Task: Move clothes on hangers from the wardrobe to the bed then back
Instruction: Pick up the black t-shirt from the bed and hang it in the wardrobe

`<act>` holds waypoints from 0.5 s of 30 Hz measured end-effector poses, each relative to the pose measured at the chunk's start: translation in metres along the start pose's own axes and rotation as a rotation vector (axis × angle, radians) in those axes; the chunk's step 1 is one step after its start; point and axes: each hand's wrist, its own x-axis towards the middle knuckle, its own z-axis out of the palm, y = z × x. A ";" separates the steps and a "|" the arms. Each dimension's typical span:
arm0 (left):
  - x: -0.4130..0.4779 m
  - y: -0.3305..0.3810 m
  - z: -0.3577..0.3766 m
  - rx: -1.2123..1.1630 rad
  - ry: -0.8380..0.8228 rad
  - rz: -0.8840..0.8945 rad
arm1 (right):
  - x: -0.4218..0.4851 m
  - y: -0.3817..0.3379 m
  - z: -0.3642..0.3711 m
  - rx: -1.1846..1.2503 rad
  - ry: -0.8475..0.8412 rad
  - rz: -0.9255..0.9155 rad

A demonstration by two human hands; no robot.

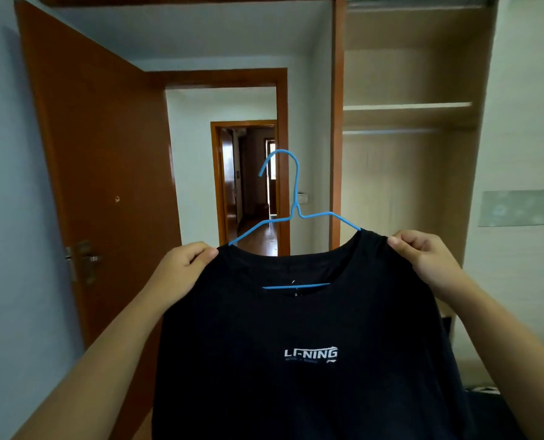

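A black T-shirt [296, 328] with white lettering on its chest hangs on a blue wire hanger [296, 192], held up in front of me. My left hand [185, 265] pinches the shirt's left shoulder. At the right shoulder, my right hand [423, 252] pinches the cloth the same way. The hanger's hook points up and to the left, free in the air. The open wardrobe [407, 154] stands behind to the right, with a bare metal rail [391, 131] under a shelf. The bed is out of view.
A brown wooden door [99, 173] stands open on the left, its metal handle [86, 258] at hand height. Straight ahead a doorway [248, 185] leads into a corridor. A pale wall [524, 122] borders the wardrobe on the right.
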 end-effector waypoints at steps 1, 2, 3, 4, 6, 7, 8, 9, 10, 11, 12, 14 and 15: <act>0.015 -0.017 0.003 -0.002 -0.005 0.009 | 0.014 0.007 0.013 -0.013 0.005 0.002; 0.031 -0.033 0.005 -0.001 0.012 0.013 | 0.030 0.013 0.027 -0.034 0.010 0.004; 0.049 -0.049 0.007 -0.008 0.053 0.005 | 0.046 0.018 0.041 -0.063 0.014 0.003; 0.068 -0.063 0.008 -0.023 0.098 -0.013 | 0.062 0.020 0.053 -0.098 0.016 -0.001; 0.107 -0.091 0.010 -0.033 0.170 -0.048 | 0.091 0.025 0.077 -0.168 0.017 0.003; 0.126 -0.105 0.012 -0.025 0.192 -0.053 | 0.102 0.028 0.087 -0.200 0.011 0.013; 0.144 -0.118 0.014 -0.020 0.203 -0.051 | 0.113 0.032 0.095 -0.224 0.007 0.028; 0.160 -0.131 0.018 -0.021 0.207 -0.046 | 0.122 0.037 0.101 -0.242 0.011 0.041; 0.175 -0.143 0.023 -0.027 0.204 -0.035 | 0.130 0.043 0.107 -0.257 0.022 0.050; 0.188 -0.153 0.031 -0.039 0.198 -0.019 | 0.138 0.049 0.112 -0.269 0.033 0.058; 0.200 -0.163 0.039 -0.053 0.188 -0.007 | 0.146 0.055 0.116 -0.278 0.041 0.064; 0.224 -0.180 0.056 -0.084 0.166 0.001 | 0.164 0.067 0.123 -0.297 0.040 0.085; 0.235 -0.188 0.064 -0.102 0.160 0.005 | 0.173 0.073 0.126 -0.310 0.032 0.097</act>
